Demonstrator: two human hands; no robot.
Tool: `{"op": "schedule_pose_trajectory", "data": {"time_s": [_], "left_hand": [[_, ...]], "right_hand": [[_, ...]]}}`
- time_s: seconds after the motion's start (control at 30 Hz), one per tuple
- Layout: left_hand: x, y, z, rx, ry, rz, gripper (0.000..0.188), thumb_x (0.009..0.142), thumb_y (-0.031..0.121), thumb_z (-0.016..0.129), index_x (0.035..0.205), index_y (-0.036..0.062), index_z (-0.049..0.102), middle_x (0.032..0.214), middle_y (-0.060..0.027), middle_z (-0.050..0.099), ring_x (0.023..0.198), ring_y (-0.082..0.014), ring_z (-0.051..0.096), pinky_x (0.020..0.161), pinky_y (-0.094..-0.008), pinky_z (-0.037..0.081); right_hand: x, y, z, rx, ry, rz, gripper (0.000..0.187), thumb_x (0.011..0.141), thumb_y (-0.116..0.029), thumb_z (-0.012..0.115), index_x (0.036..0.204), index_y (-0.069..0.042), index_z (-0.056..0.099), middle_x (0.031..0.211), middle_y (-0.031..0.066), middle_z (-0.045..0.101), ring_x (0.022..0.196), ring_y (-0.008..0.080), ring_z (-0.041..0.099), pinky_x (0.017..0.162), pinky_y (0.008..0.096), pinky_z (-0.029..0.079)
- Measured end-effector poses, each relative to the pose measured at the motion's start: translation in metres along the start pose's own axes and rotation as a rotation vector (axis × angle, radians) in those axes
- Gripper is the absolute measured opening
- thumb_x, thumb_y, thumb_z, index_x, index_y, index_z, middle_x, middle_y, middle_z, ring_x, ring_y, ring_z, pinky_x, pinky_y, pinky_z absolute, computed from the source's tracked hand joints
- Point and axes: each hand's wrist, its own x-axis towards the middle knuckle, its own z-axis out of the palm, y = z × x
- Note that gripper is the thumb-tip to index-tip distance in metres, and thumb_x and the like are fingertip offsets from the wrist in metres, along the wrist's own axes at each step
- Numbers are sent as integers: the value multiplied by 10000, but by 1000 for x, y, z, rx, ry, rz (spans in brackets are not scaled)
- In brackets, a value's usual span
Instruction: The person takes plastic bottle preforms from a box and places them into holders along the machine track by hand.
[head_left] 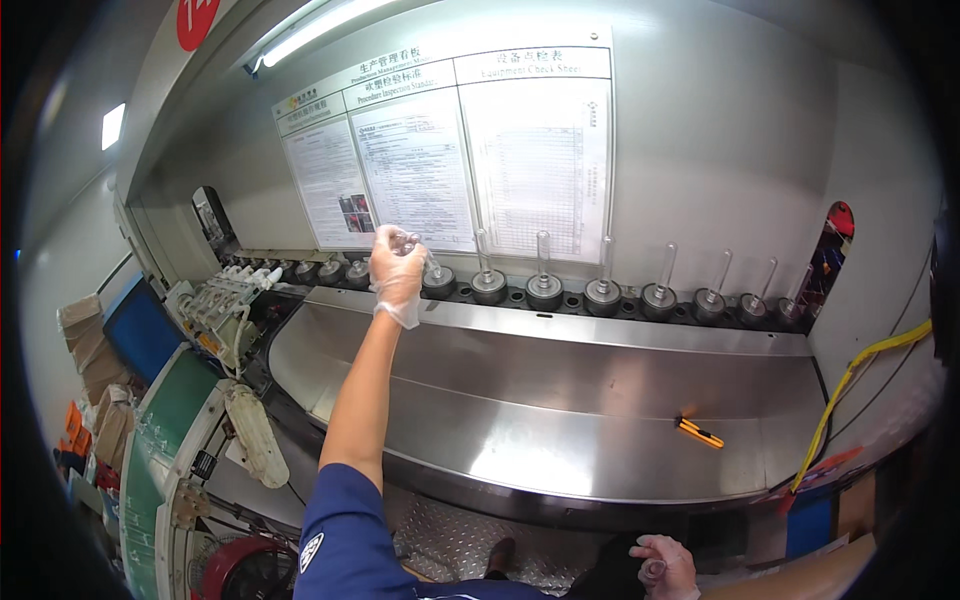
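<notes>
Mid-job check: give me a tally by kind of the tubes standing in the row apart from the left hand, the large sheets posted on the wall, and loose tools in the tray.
Slender clear tubes, standing apart from the gloved left hand: 7
Large white printed sheets on the wall: 3
Slim orange-and-black hand tool in the shiny metal tray: 1
Total: 11

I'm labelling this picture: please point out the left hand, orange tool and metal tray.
Left hand (396, 273): head view, middle of the gloved hand.
Orange tool (701, 433): head view, middle of its body.
Metal tray (590, 428): head view, bare floor.
</notes>
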Motion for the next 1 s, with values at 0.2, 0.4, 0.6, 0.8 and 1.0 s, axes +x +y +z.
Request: {"op": "schedule_pose_trajectory", "data": {"time_s": [0.2,0.4,0.6,0.8,1.0], "left_hand": [[24,-29,20,517,-43,3,277,715,125,681,942,44,544,773,-91,632,697,-194,622,670,-329,494],[26,-38,12,645,-92,11,236,705,147,674,891,51,564,750,-102,642,687,-228,633,662,-357,492],[-17,7,6,-358,27,-251,195,787,101,702,830,75,514,689,-15,555,578,-131,544,540,-274,442],[-204,86,21,-448,-663,-990,218,849,270,695,876,106,554,741,4,561,637,-114,556,552,-261,470],[-353,102,25,-484,-1052,-1512,443,913,454,608,1036,31,553,879,-59,612,802,-148,596,744,-294,503]], "right_hand": [[2,4,-4,2,53,-11,286,933,-262,561,1082,-28,629,892,112,671,499,27,422,423,168,300],[-2,3,1,-7,66,-22,264,926,-251,574,1057,-33,643,855,80,665,489,33,418,415,172,295],[-12,-10,-2,-32,-4,-63,195,917,-231,593,1004,-63,643,809,72,638,541,120,513,446,245,390],[4,-35,32,-475,16,-596,305,763,-5,717,1059,-10,640,726,-1,595,630,42,534,572,204,452],[31,-38,61,-1065,-240,-489,499,811,-323,722,1185,-38,555,882,126,677,735,218,662,719,342,522]]}}
